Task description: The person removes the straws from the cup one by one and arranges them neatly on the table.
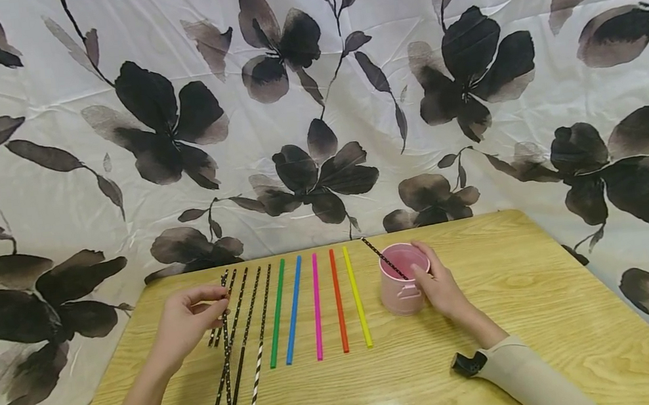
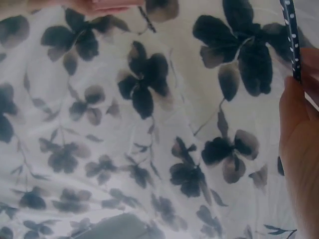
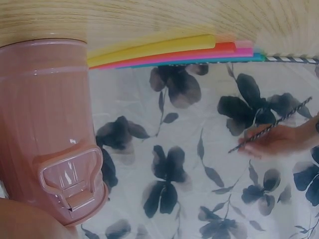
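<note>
Between thumb and fingers, my left hand (image 1: 185, 324) pinches a black straw with white dots (image 2: 291, 35), raised over other dark straws at the table's left. Across from it, my right hand (image 1: 445, 289) grips a pink metal cup (image 1: 400, 300) at its right side, fingers along the rim. Another dotted black straw (image 1: 385, 259) stands tilted in the cup, its top leaning left. The cup's small wire clasp (image 3: 72, 174) faces the right wrist camera. In the right wrist view the held straw slants across the left hand.
Left of the cup lie yellow (image 1: 357, 298), red (image 1: 339, 300), pink (image 1: 317, 305), blue (image 1: 294, 310) and green (image 1: 277, 314) straws in a row. Further left are several dotted black straws and a black-and-white striped one (image 1: 254, 395). A floral cloth (image 1: 302, 99) hangs behind the wooden table (image 1: 523, 287).
</note>
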A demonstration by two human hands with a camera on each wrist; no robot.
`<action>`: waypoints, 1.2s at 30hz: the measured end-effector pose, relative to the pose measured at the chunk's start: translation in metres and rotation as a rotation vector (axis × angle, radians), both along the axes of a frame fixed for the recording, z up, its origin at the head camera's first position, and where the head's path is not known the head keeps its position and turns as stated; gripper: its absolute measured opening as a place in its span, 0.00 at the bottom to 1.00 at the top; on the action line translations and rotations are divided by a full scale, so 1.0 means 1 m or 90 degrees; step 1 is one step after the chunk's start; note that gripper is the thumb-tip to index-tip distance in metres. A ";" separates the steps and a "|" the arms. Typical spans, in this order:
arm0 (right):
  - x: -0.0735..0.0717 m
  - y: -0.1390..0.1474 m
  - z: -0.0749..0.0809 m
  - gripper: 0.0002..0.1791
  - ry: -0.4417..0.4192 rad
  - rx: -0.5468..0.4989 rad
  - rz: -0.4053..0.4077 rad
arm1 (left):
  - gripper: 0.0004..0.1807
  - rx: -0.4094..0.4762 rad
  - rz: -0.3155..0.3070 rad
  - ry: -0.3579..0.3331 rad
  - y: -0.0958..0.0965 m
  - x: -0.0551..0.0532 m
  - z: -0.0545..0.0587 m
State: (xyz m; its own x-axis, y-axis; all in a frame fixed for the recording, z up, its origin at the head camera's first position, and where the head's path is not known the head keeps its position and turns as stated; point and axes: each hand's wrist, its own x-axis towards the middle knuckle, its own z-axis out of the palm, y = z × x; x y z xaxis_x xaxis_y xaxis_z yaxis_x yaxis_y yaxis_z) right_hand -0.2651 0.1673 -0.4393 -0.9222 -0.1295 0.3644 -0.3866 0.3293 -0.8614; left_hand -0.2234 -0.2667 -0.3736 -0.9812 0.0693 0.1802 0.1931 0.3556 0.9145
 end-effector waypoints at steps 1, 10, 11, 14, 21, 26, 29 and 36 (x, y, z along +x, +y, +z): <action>0.000 0.000 0.000 0.25 -0.001 0.002 -0.001 | 0.17 -0.012 -0.003 -0.012 -0.004 0.003 -0.002; -0.003 0.001 -0.004 0.25 -0.003 -0.004 0.001 | 0.17 -0.057 -0.003 -0.107 -0.035 0.019 -0.023; -0.005 0.003 -0.007 0.25 -0.003 -0.005 0.002 | 0.17 -0.062 0.002 -0.117 -0.037 0.021 -0.026; -0.012 0.007 -0.018 0.26 -0.004 0.004 -0.002 | 0.18 -0.069 0.013 -0.142 -0.044 0.025 -0.035; -0.021 0.011 -0.033 0.25 0.000 0.012 -0.014 | 0.20 -0.078 0.032 -0.174 -0.060 0.031 -0.061; -0.020 0.011 -0.034 0.26 0.008 0.014 -0.012 | 0.19 -0.070 0.029 -0.179 -0.066 0.033 -0.076; -0.019 0.010 -0.032 0.26 0.011 0.019 -0.010 | 0.20 -0.064 0.028 -0.189 -0.066 0.033 -0.081; -0.006 0.004 -0.013 0.25 -0.001 -0.001 -0.006 | 0.19 -0.087 0.035 -0.181 -0.068 0.031 -0.092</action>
